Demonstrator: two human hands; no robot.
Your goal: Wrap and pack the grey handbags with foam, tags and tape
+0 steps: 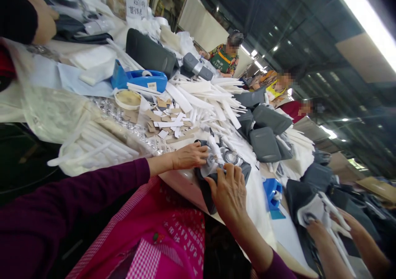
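A dark grey bag (208,190) lies at the table's near edge, with clear plastic wrap (211,163) and a white foam strip (215,148) over its top. Round metal-looking pieces (230,157) show through the plastic. My left hand (193,155) reaches in from the left, its fingers closed on the plastic wrap at the bag's left side. From the near side, my right hand (230,190) grips the bag, fingers bent over the top and thumb toward its left. The fingertips of both hands are partly hidden among the wrapping.
Behind the bag lie paper and card scraps (173,122), a tape roll (128,99), a blue tape dispenser (147,80) and heaped white foam strips (213,101). Several grey bags (266,144) stand beyond. Co-worker's hands (324,233) work at right; another hand (41,17) is upper left.
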